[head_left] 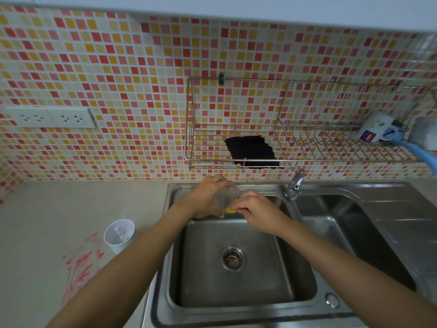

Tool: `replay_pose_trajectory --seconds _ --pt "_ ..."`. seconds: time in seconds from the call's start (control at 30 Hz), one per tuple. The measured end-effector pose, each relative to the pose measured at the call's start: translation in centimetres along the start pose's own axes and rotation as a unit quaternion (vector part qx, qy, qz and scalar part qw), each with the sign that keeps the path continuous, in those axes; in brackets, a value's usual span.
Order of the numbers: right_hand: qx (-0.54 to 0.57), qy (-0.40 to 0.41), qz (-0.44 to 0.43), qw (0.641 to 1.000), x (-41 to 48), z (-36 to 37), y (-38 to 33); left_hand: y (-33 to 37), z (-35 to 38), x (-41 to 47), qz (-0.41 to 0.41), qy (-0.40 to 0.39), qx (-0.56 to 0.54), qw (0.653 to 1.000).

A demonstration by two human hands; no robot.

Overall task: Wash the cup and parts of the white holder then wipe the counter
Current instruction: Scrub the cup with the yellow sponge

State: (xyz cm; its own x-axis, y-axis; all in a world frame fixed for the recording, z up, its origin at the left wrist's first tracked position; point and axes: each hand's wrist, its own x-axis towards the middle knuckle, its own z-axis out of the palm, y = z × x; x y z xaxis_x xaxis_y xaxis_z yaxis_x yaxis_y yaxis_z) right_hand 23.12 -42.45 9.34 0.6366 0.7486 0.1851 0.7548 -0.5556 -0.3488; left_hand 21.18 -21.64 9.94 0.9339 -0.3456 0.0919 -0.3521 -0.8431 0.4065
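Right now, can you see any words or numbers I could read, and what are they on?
No words or numbers can be read here.
On the mug on the wire rack: coloured pictures, too blurred to read.
On the plastic sheet on the counter: red marks, too blurred to tell letters.
On the clear cup in the left hand and the yellow sponge in the right hand: no print shows.
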Motion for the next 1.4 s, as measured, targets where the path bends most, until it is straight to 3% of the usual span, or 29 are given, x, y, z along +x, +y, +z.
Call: replay_pose_trajectory --seconds 0.1,0.23,0.53,0.77,0.87,0.97,1.03,1.1,1.17,1.23,1.3,1.4 --pt "0.005 -0.030 0.003 1.000 0.1 -0.4 0.0 0.0 0.5 -0.3 -0.002 -0.002 0.005 1.000" --pt "-0.159 0.025 -0.088 0.983 0.0 -0.2 -0.2 0.4 0.1 0.0 -0.004 -0.002 -0.006 1.000" --pt "-0.150 0.044 -0.121 0.980 -0.5 -0.3 0.5 -0.1 -0.3 -0.2 -0.025 -0.005 -0.097 0.995" --pt "-0.151 0.080 -0.116 0.978 0.1 -1.0 0.0 1.0 0.6 -0.7 -0.056 0.079 -0.093 0.991" --pt "-0.109 0.070 -0.107 0.986 0.4 -1.3 -0.5 0.7 0.7 -0.5 -0.046 0.116 -0.085 0.988" --pt "0.028 0.019 -0.001 0.999 0.9 -1.4 -0.9 -0.1 0.7 -0.3 -0.040 0.100 -0.068 0.992" --pt "0.056 -0.001 0.021 0.998 1.0 -1.5 -0.7 -0.4 0.7 -0.3 -0.035 0.092 -0.045 0.994" --pt "-0.007 0.000 -0.018 1.000 1.2 -1.6 -0.6 -0.3 0.7 -0.1 -0.026 0.084 -0.008 0.996" --pt "-0.140 0.023 -0.088 0.986 1.3 -1.4 -0.2 0.0 0.7 -0.1 -0.028 0.078 0.005 0.997" --pt "-0.191 0.050 -0.093 0.976 1.2 -0.9 0.0 -0.1 0.6 0.0 -0.025 0.086 -0.002 0.996" --pt "-0.139 0.078 -0.073 0.985 0.9 -0.1 -0.4 -0.2 0.4 0.0 -0.025 0.085 0.005 0.996" --pt "0.072 0.051 0.027 0.996 0.7 0.5 -1.0 -0.4 0.5 -0.3 -0.034 0.071 0.026 0.997"
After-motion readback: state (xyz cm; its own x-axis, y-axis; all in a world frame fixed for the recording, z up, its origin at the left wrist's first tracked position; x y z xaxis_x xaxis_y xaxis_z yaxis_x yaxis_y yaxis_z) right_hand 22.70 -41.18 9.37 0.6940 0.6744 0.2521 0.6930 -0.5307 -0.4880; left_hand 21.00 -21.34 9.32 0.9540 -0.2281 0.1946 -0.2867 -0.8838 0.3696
